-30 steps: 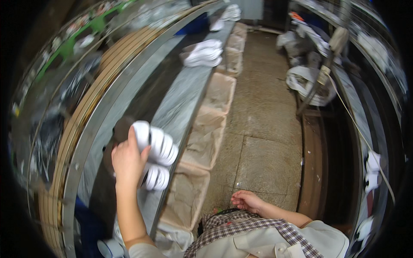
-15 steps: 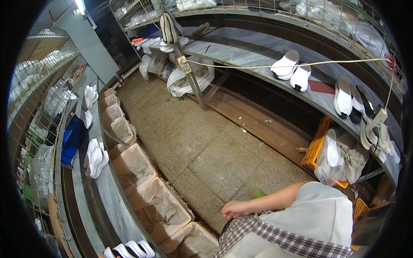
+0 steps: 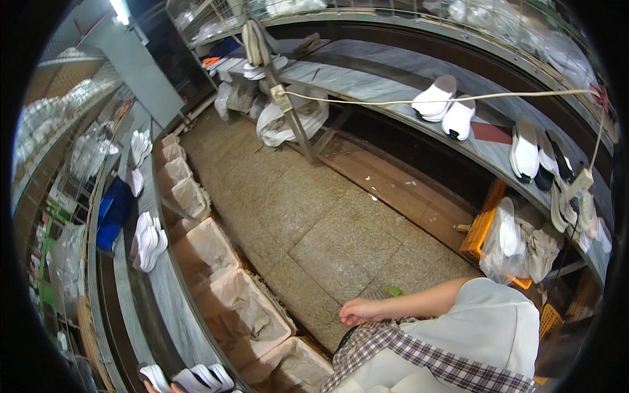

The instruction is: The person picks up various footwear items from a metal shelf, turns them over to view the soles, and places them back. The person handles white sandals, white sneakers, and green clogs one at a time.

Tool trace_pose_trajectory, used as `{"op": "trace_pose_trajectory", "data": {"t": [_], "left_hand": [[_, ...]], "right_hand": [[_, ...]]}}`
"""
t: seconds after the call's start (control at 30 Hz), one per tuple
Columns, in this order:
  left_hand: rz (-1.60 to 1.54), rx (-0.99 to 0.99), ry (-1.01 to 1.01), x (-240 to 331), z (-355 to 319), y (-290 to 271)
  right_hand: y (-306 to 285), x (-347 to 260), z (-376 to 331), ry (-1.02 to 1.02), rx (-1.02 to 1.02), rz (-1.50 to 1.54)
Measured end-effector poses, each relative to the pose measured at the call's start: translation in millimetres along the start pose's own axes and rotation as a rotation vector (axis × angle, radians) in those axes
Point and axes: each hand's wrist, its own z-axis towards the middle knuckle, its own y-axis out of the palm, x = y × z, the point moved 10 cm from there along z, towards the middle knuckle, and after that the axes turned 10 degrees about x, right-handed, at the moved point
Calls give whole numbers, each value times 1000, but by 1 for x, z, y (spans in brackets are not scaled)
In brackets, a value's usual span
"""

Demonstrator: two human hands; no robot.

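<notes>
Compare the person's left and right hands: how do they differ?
The left hand touches white soles; the right hand holds nothing visible. Only bits of the left hand's fingers show at the lower edge; the right hand is well in view, loosely curled. Both are bare.

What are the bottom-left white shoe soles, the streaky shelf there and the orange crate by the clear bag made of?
White shoe soles: probably matte foam or rubber, from their thick, rounded edges.
Streaky shelf: smooth, maybe stone or printed laminate; its grey marble-like veins fit either.
Orange crate: likely smooth hard plastic, from its even colour and stiff walls.
</notes>
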Motion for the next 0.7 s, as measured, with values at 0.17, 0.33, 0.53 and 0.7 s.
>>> {"op": "trace_pose_trajectory", "data": {"t": [0.17,0.33,0.53,0.7], "left_hand": [[-91,-155,367,86,-37,4],[-589,-510,867,215,-104,20],[-1063,-616,1096,332,-155,13],[-1077,-504,1158,390,-182,10]], "right_hand": [[26,-85,-21,-441,-79,-176],[77,-140,-73,-427,-352,103],[18,-159,-117,-526,-157,548],[-66,-154,-142,-668,95,586]]}}
